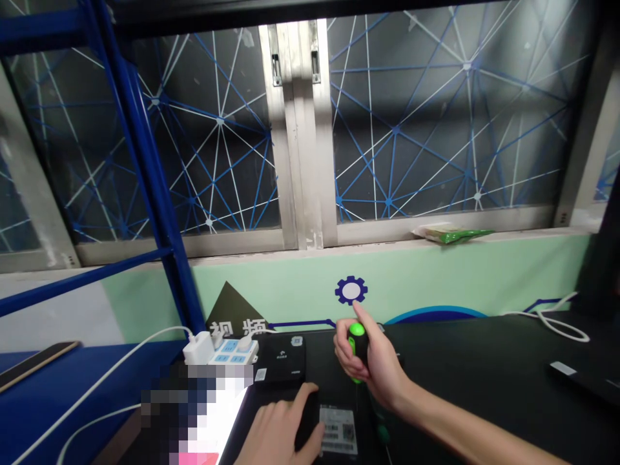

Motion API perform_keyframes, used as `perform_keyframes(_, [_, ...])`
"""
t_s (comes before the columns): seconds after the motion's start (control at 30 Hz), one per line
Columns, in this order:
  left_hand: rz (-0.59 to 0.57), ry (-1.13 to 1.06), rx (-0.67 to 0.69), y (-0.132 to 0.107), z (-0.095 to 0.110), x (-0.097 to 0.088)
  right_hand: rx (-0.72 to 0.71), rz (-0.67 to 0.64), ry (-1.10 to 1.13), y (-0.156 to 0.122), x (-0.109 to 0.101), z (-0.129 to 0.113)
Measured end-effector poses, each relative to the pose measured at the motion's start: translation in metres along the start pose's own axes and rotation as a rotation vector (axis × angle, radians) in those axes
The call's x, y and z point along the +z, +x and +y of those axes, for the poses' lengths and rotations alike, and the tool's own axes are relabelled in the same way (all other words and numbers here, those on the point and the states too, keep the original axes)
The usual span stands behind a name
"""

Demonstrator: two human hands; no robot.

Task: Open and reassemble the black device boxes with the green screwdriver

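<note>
My right hand point(371, 355) is wrapped round the green and black handle of a screwdriver point(358, 342), thumb raised beside the handle's top. Its thin shaft points down toward a flat black device, and where the tip meets it is too dark to tell. On that black device point(310, 416), which carries a white barcode label point(338, 427), lies my left hand point(283, 423). The index finger and thumb grip it from the left, while the other fingers are bent and partly hidden. Just behind is a black box point(281, 358) with small stickers.
A white power strip point(230, 351) with plugs and cables stands left of the box. A lit, blurred-out screen point(217, 413) lies left of my hand. Farther right are a dark bar-shaped object point(586, 381) and a white cable point(557, 323). Blue posts point(145, 161) rise at left.
</note>
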State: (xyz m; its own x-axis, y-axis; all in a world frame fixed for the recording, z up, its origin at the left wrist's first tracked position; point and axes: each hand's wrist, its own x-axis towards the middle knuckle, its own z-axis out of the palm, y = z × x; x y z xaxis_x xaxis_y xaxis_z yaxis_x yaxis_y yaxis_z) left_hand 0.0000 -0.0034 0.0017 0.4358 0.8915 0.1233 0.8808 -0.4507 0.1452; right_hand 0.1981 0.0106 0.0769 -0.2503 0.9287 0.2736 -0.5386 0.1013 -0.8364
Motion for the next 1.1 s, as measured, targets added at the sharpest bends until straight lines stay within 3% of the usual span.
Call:
perform_keyframes(0.13, [0.012,-0.020,0.009,0.000,0.001,0.000,-0.067,0.128,-0.038,-0.002,-0.002,0.006])
perform_keyframes(0.4, [-0.053,0.000,-0.007,0.001,0.001,-0.001,-0.197,0.050,-0.019,0.002,-0.010,0.013])
perform_keyframes(0.6, [-0.080,0.000,-0.011,-0.001,0.003,-0.005,-0.151,-0.074,-0.029,-0.001,-0.003,-0.003])
perform_keyframes(0.8, [-0.059,0.008,-0.007,0.000,-0.001,0.002,-0.151,-0.162,0.068,0.006,-0.012,-0.004])
perform_keyframes(0.97, [-0.001,0.021,0.016,0.001,-0.006,0.008,-0.086,-0.197,0.123,0.007,-0.015,-0.002])
perform_keyframes(1.1, [-0.011,0.035,0.009,0.001,-0.006,0.008,0.000,-0.262,0.098,0.006,-0.011,-0.015])
